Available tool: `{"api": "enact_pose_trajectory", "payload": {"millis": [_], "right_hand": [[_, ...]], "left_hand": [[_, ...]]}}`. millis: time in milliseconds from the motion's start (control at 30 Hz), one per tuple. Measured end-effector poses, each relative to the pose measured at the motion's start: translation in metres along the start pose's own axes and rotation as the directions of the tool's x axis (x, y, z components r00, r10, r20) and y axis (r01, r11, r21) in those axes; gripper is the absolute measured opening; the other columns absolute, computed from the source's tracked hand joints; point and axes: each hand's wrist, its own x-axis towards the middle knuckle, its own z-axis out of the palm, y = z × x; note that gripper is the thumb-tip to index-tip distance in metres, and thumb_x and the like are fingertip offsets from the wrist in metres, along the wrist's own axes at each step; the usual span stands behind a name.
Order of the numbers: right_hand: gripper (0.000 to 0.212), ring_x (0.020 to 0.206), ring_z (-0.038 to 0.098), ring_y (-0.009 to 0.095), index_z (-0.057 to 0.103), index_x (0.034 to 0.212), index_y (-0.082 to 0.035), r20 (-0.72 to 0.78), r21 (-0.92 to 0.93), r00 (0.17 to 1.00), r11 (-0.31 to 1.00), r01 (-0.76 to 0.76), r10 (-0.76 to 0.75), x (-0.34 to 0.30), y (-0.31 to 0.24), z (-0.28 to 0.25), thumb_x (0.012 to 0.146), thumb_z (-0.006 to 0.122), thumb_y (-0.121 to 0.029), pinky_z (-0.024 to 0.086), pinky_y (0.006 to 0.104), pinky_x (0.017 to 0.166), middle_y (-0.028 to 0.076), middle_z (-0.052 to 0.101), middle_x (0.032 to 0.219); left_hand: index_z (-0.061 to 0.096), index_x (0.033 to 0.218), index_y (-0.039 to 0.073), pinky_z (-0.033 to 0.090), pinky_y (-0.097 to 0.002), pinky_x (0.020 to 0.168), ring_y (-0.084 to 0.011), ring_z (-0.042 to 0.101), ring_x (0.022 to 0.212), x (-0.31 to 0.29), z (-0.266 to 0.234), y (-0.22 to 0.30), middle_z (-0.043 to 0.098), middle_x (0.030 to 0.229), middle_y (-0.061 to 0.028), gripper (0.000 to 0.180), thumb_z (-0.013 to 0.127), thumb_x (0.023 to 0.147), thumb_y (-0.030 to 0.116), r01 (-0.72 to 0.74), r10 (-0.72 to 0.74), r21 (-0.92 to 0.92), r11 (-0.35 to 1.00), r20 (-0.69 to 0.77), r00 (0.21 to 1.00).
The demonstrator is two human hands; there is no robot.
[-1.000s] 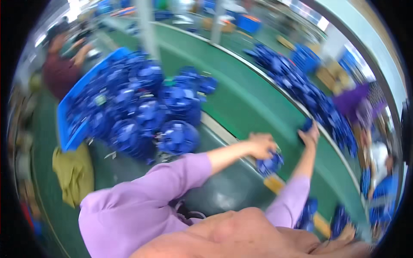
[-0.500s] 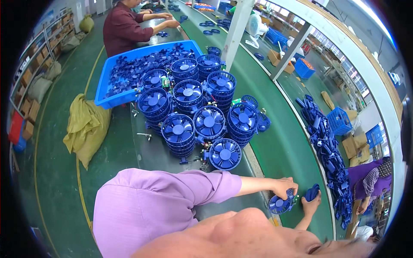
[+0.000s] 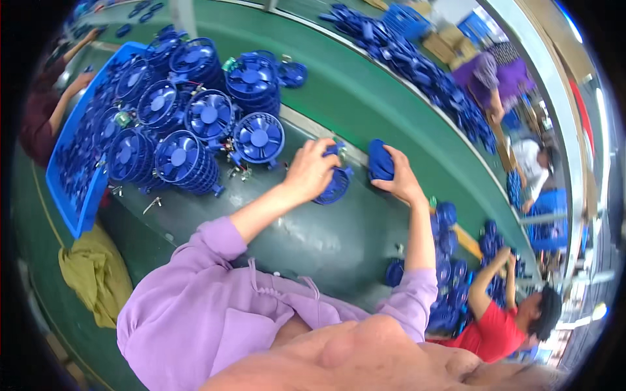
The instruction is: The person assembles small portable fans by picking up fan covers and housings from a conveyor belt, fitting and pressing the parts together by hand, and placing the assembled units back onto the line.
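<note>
- We take this for a factory assembly floor, fan parts line.
- Long green conveyor belt (image 3: 365,98) runs across the hall; more blue parts (image 3: 417,65) lie heaped along its far edge.
- Stacks of blue fan grilles (image 3: 195,124) crowd the dark workbench (image 3: 313,241), beside a blue crate (image 3: 72,182) filled with the same pieces.
- Several workers at stations: one in red (image 3: 502,326) among blue parts, one in purple (image 3: 489,75) at the belt, another in maroon (image 3: 39,124) by the crate.
- More blue crates (image 3: 407,19) and cartons sit farther back.
- Green painted floor; yellow sack (image 3: 98,274) dumped on it.
</note>
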Motion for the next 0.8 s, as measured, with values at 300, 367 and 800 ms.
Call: {"api": "enact_pose_trajectory", "payload": {"millis": [300,367,800], "right_hand": [[0.059,0.13,0.038,0.041,0.058,0.123,-0.012,-0.066,-0.118,0.997,0.991,-0.058,0.051,-0.067,-0.055,0.008,0.069,0.079,-0.024,0.034,0.0459,0.107,0.023,0.038,0.142],[0.05,0.127,0.042,0.041,0.062,0.117,-0.008,-0.165,-0.089,0.985,0.994,-0.068,0.053,-0.071,-0.062,0.004,0.071,0.077,-0.023,0.035,0.046,0.106,0.022,0.045,0.137],[0.031,0.049,0.062,0.012,0.053,0.115,-0.002,-0.329,0.866,0.851,0.491,0.098,0.411,-0.008,-0.123,0.024,0.089,0.064,-0.016,0.04,0.019,0.036,0.009,0.065,0.08]], "left_hand": [[0.057,0.094,0.008,0.029,-0.0541,0.106,-0.0397,0.032,0.132,-0.035,-0.019,0.014,0.04,0.138,-0.0176,0.014,0.064,0.083,0.012,-0.065,0.067,0.125,0.99,-0.013,0.998],[0.054,0.099,0.008,0.045,-0.0457,0.091,-0.0365,0.052,0.114,-0.027,-0.022,0.011,0.056,0.119,-0.0189,0.015,0.06,0.087,0.013,-0.056,0.05,-0.099,0.993,-0.06,0.997],[0.063,0.112,0.0,0.045,-0.0235,0.07,-0.0078,0.057,0.082,0.04,0.036,-0.019,0.063,0.092,-0.001,0.027,0.064,0.09,0.016,0.245,-0.573,-0.907,0.342,0.005,0.819]]}}
